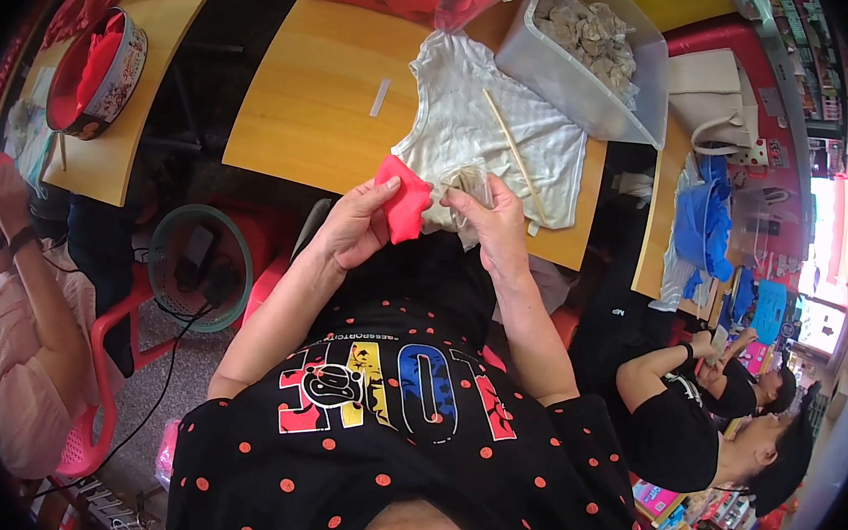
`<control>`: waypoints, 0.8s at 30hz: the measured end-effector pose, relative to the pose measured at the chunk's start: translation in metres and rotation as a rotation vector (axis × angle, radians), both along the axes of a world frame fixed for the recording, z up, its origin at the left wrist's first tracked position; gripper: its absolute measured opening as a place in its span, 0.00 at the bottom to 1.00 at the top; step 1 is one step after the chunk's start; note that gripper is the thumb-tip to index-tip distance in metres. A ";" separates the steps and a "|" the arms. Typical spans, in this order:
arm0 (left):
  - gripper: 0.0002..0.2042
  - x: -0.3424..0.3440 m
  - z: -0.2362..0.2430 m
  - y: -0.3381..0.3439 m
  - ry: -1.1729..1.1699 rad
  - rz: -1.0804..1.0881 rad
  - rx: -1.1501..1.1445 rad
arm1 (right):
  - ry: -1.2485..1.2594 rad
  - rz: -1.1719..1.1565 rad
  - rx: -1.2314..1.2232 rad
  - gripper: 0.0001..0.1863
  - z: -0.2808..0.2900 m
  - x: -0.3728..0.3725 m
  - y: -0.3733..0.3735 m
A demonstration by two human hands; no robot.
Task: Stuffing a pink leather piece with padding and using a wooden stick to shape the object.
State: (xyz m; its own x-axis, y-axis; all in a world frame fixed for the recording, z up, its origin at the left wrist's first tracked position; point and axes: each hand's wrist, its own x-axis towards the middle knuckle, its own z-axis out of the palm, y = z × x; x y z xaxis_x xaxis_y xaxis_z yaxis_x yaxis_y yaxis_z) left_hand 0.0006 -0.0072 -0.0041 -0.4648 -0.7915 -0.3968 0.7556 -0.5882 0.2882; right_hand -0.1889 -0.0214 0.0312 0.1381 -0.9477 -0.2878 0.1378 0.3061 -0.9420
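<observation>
Red cloth piece (pixel 402 203) pinched in left hand (pixel 353 225), beige sheer piece (pixel 469 176) in right hand (pixel 499 227); fingertips closed on both. Handling step, seemingly; next move calls for light, steady pinch.

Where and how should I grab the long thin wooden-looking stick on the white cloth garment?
Probably pinch the long thin wooden-looking stick at its middle, coming from above with the right hand once free: it lies slanted across the white cloth garment, its middle uncovered.
</observation>
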 end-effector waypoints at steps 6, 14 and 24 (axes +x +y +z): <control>0.14 -0.002 -0.002 0.000 -0.076 -0.006 0.024 | 0.403 -0.058 -0.199 0.14 0.000 0.008 0.005; 0.13 -0.006 -0.004 0.001 -0.116 0.092 0.032 | 0.622 0.005 -0.325 0.14 0.007 0.018 0.011; 0.13 -0.008 0.001 0.003 -0.234 0.021 -0.006 | -0.035 -0.033 0.100 0.11 -0.016 0.002 0.012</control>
State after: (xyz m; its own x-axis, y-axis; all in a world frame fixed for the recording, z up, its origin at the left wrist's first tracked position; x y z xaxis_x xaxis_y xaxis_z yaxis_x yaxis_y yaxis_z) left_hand -0.0077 -0.0039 -0.0028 -0.3443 -0.8026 -0.4872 0.6795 -0.5711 0.4606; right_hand -0.1869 -0.0095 0.0151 0.1186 -0.9189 -0.3763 0.1812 0.3927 -0.9016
